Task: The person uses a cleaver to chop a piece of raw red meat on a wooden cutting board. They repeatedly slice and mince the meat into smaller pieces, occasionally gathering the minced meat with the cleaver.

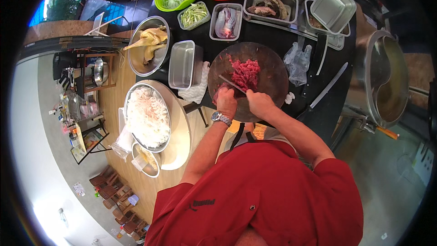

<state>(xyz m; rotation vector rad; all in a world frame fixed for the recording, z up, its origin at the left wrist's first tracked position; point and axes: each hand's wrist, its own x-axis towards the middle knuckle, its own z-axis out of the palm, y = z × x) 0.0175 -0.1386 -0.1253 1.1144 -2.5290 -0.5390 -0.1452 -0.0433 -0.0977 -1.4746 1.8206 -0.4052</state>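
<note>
A round wooden chopping board (pixel 269 58) lies before me on the black table. Sliced raw red meat (pixel 245 73) is heaped on its middle. My right hand (pixel 260 105) grips a knife, whose narrow blade (pixel 232 83) points up and left between the heap and my other hand; its handle is hidden in my fist. My left hand (pixel 226 100), with a metal watch on the wrist, presses a piece of raw meat (pixel 221 88) against the board's left side. The fingers cover much of that piece.
Right of the board lie a plastic bag (pixel 297 63), a cleaver (pixel 315 61) and a long knife (pixel 329 85). An empty steel container (pixel 181 65) and white cloth (pixel 195 90) sit left, near a bowl of poultry (pixel 136 58) and noodles (pixel 148 118). A large steel pot (pixel 370 85) stands far right.
</note>
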